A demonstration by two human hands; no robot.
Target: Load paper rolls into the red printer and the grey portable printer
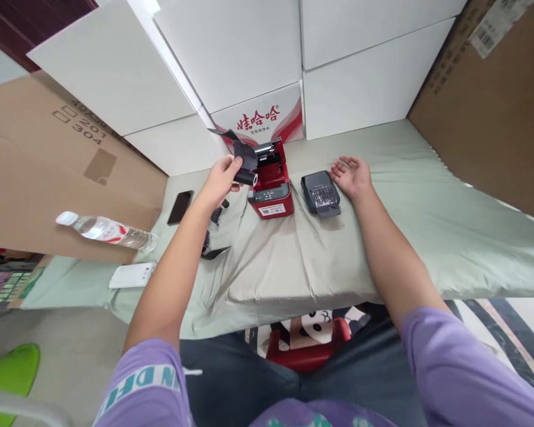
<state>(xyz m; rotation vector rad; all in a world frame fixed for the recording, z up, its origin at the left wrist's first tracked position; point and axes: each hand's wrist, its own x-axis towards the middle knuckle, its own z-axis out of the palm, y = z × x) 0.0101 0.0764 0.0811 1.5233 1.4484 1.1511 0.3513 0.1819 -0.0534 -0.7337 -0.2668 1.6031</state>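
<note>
My left hand point(222, 178) is closed on a roll of black film point(246, 177), and a loose crumpled length of the film rises above the fingers. The white core shows at the roll's end. Right beside it stands a red and grey label printer point(272, 198), its lid raised and its inside visible. My right hand point(352, 177) lies open, palm up, fingers slightly curled and holding nothing. Its fingertips are close to a small dark grey device point(310, 185) with a black film piece point(326, 200) hanging over its front; whether they touch is unclear.
Black scraps point(214, 252) and a phone point(180, 207) lie left of the printer on the pale green cloth point(285, 276). A water bottle point(109, 230) and a white block-shaped object point(132, 276) are farther left. White boxes point(249, 47) stand behind, with cardboard point(493, 112) on the right.
</note>
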